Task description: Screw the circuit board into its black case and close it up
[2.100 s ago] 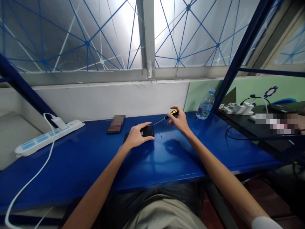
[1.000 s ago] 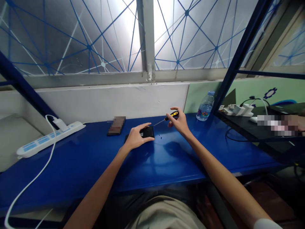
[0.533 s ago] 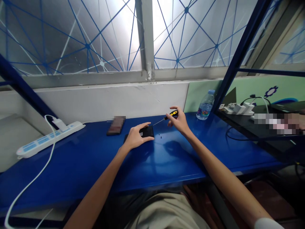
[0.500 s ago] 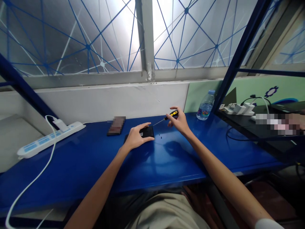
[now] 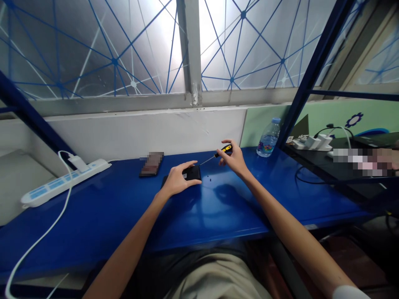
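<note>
Left hand [image 5: 178, 179] was down on the small black device [image 5: 192, 172], out past the middle of the blue table [image 5: 124, 207]. The thumb lay along the device's near edge and the forefinger along its far edge, so the hand was clamped over it and pinned it flat. The device's right end showed beyond the fingers.

Right hand [image 5: 236, 160] sat just to the right and a little farther off, raised above the table, with its fingers pinched round the yellow-and-black handle of a screwdriver [image 5: 223, 150]. The thin shaft slanted down and left, and its tip came in at the device's far right corner. Whether the tip actually touched could not be told.

The two hands were apart, each busy with its own thing.

A couple of tiny dark screws [image 5: 209, 179] lay loose on the table just right of the device, between the hands.

Beyond the left hand, near the wall, lay a flat dark object [image 5: 151, 163], blurred out. Far left, a white power strip [image 5: 62, 180] lay with a plug in it, and its white cable [image 5: 37, 241] looped toward the near edge. Off to the right, a water bottle [image 5: 268, 137] stood upright at the far edge of the table.
</note>
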### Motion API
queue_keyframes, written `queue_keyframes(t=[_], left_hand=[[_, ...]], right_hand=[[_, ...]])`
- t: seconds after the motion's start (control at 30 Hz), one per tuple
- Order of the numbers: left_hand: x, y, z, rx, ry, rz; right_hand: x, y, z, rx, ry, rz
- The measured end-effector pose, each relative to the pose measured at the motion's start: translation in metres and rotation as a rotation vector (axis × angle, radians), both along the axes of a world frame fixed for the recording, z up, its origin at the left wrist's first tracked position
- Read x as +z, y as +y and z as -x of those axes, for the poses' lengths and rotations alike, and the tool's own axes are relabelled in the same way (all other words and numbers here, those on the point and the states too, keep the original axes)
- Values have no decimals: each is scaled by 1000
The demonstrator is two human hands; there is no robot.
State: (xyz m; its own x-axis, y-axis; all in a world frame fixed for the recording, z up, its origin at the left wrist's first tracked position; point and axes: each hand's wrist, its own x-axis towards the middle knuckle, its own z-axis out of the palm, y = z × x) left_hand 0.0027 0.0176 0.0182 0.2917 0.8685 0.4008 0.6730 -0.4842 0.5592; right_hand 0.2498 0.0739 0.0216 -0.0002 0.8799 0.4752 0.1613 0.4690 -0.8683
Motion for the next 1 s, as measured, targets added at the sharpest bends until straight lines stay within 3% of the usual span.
queue_keyframes(t=[0.4,0.77,1.0], left_hand=[[-1,1,0,9,7,21],[3,-2,-2,4,-59,10],[5,-3,-3,-8,-110,20]], right_hand=[[-5,4,0,-15,-44,15],[1,0,2,78,124,3],[2,-2,-3,-61,69,-21]])
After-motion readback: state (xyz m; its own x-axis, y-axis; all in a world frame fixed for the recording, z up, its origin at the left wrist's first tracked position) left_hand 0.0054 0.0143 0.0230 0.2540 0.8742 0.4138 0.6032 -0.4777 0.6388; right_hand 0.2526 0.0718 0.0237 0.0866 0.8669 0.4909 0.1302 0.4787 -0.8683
